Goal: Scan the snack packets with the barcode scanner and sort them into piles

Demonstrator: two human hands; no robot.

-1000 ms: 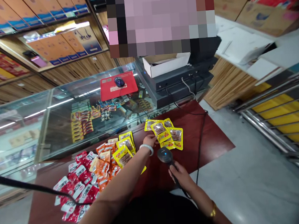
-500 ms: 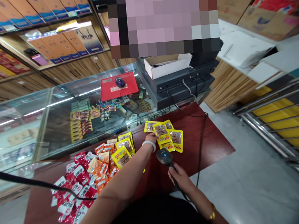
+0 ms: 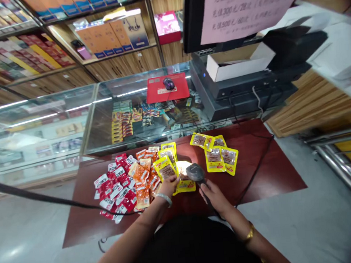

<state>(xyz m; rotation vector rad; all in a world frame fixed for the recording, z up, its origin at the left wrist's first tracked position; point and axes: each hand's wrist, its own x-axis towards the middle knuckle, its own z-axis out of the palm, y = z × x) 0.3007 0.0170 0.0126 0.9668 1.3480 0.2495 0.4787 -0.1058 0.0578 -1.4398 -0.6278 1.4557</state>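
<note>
From my end the view is evenly bright over the middle of the scene, with one spot blown out: the yellow packet under the scanner washes to white on its far side. Bright light strips streak the glass counter at the left, and I get a pale patch of glare on the grey floor at the near left. The dark red table has a soft sheen toward its right corner. Black clothing nearest me swallows nearly all detail. The writing on the pink sheet looks soft; the far right is smeared and stretched, the metal railing slants, and the extreme right edge darkens.
</note>
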